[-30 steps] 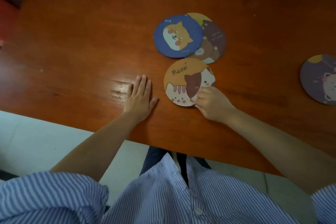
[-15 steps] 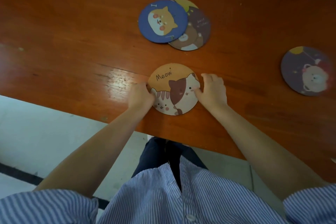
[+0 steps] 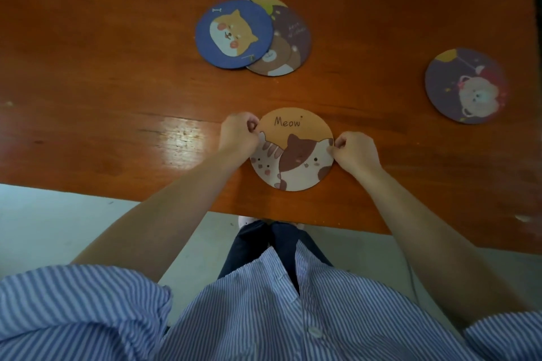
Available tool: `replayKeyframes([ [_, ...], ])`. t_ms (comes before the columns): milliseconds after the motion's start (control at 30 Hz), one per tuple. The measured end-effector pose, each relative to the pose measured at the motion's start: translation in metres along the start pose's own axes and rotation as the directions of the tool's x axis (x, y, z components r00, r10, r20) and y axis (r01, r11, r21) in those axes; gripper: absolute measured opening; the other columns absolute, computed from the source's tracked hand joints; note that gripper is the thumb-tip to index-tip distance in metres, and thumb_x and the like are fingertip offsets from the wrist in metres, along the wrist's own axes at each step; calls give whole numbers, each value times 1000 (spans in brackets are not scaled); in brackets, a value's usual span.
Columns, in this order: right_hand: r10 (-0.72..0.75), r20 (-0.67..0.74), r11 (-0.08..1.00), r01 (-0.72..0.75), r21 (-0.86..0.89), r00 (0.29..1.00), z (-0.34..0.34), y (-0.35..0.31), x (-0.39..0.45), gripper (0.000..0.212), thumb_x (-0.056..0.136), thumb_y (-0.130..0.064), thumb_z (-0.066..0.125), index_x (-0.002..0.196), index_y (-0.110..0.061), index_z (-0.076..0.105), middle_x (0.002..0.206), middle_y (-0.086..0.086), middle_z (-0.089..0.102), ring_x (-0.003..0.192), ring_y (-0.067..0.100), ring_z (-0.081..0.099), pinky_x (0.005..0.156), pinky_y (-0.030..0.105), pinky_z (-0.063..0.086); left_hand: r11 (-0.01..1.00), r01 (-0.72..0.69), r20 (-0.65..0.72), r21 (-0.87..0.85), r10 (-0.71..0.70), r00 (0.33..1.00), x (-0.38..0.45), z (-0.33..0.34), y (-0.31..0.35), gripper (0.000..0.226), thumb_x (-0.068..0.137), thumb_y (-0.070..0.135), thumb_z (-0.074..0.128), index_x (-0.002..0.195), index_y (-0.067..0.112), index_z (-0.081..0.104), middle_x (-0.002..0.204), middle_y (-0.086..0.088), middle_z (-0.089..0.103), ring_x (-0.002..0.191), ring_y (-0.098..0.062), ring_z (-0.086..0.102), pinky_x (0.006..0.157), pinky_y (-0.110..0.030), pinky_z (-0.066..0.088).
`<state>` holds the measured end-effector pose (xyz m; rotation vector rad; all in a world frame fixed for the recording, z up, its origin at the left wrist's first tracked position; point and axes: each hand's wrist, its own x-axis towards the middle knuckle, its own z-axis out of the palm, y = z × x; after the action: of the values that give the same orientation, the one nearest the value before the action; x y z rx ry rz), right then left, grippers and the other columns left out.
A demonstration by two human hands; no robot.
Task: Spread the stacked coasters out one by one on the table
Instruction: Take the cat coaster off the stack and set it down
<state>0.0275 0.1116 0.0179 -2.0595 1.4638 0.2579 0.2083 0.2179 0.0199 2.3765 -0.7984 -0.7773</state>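
A round orange "Meow" cat coaster [image 3: 296, 152] lies near the front edge of the wooden table [image 3: 102, 67]. My left hand [image 3: 239, 135] pinches its left rim, and my right hand [image 3: 356, 152] pinches its right rim. Farther back, a blue dog coaster [image 3: 233, 34] lies on top of a dark bear coaster [image 3: 289, 47], and a yellow coaster [image 3: 265, 0] peeks out behind both. A purple bear coaster [image 3: 466, 85] lies alone at the right.
The table's front edge [image 3: 146, 199] runs just below the cat coaster, with pale floor beneath. A bright glare patch [image 3: 181, 141] sits left of my left hand. My striped shirt fills the bottom of the view.
My left hand moved from flat on the table to the cat coaster's left rim. Both hands now pinch the coaster, which has come closer to the front edge.
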Motion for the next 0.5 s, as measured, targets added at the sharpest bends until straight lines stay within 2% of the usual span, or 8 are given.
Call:
replayKeyframes([
  [67,1,-27,1000,-1,-12,1000,2,2,-1,15,91,-20,58,86,-7,62,80,4,53,72,19,49,52,25,36,1000,5,1,15,-5,1000,2,4,1,18,81,2,53,93,10,64,96,-8,61,82,-17,51,67,-26,40],
  [133,-4,-43,1000,3,-16,999,4,1,-2,14,91,-20,57,83,-9,58,77,4,52,69,20,49,47,22,33,999,21,-4,33,-20,1000,4,6,-3,18,82,2,52,94,10,64,103,-12,62,85,-19,53,69,-27,40],
  [200,-21,-49,999,19,-31,999,7,0,-1,14,92,-21,55,85,-8,58,75,4,51,68,21,49,47,22,34,999,19,-10,51,-19,1000,4,6,-6,19,83,1,51,94,9,64,104,-15,63,87,-20,54,70,-27,41],
  [300,-43,-41,997,40,-67,998,11,0,1,16,92,-21,54,89,-6,59,72,2,50,70,21,49,57,28,39,998,1,-13,65,0,1000,5,5,-8,19,83,0,51,92,8,64,103,-16,63,87,-21,55,72,-27,42],
  [367,-51,-33,996,48,-76,998,12,1,2,16,92,-22,54,89,-7,59,68,0,47,71,21,49,59,28,39,997,0,-18,74,1,1000,5,4,-8,19,83,0,51,92,7,65,102,-15,64,87,-21,54,72,-27,42],
  [500,-86,29,990,89,-111,996,8,1,4,16,93,-23,51,88,-8,56,62,-2,42,68,21,49,48,27,34,997,18,-25,77,-16,1000,4,5,-9,18,82,-1,52,93,6,65,102,-15,64,86,-20,53,72,-27,42],
])
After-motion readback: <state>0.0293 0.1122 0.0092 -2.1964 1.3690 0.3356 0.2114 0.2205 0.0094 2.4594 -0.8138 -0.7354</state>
